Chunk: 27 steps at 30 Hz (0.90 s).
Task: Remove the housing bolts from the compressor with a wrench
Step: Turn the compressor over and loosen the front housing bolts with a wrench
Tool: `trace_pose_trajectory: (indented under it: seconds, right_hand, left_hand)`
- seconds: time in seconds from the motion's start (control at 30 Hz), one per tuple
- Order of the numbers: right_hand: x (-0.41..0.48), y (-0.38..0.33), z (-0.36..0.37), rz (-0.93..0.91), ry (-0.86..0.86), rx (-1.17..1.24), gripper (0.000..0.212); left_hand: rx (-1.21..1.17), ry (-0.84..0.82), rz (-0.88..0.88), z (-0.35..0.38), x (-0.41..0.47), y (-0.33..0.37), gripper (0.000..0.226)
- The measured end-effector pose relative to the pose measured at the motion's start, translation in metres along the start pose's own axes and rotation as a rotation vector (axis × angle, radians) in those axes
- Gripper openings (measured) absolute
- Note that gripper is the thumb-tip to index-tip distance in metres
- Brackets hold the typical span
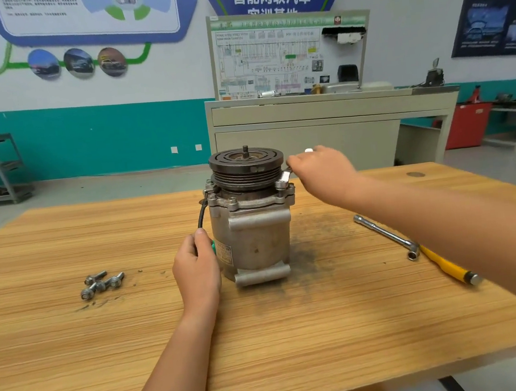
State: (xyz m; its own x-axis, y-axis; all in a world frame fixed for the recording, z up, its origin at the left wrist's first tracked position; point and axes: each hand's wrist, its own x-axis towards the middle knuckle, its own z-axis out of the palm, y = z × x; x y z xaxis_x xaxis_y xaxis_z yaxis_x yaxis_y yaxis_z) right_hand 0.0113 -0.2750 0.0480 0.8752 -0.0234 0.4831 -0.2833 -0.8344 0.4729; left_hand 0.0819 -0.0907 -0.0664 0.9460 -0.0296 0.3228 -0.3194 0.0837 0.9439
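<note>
One bolt point(281, 186) in play: the wrench point(286, 176) sits on it at the compressor point(254, 237) flange's right side, handle running right into the gripping right hand point(321, 169). Left hand point(196, 268) clasps the body's left side.

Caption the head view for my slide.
Left hand steadies the upright compressor while right hand holds a wrench at its flange.

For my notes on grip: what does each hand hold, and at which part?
The right hand grips the wrench by its handle. The left hand holds the compressor at the lower left side of its body.
</note>
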Motion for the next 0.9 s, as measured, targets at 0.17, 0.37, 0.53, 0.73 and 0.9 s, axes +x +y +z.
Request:
trace_pose_trajectory:
  seconds: [0.17, 0.37, 0.53, 0.73, 0.9]
  right_hand:
    - [-0.024, -0.007, 0.016, 0.464, 0.276, 0.648, 0.021]
    - [-0.074, -0.034, 0.032, 0.94, 0.355, 1.437, 0.02]
    - [-0.093, -0.059, 0.055, 0.977, 0.321, 1.557, 0.021]
    - [-0.093, -0.054, 0.062, 1.05, 0.117, 1.757, 0.023]
    - [-0.095, -0.051, 0.059, 1.109, 0.02, 1.846, 0.02]
  left_hand:
    - [0.042, 0.062, 0.02, 0.0, 0.0, 0.003, 0.016]
    - [0.13, 0.13, 0.416, -0.004, -0.011, 0.018, 0.034]
    - [0.152, -0.017, 0.608, 0.001, -0.006, 0.05, 0.023]
    - [0.674, -0.574, 0.978, 0.022, 0.023, 0.119, 0.026]
    - [1.165, -0.917, 0.966, 0.043, 0.041, 0.139, 0.025]
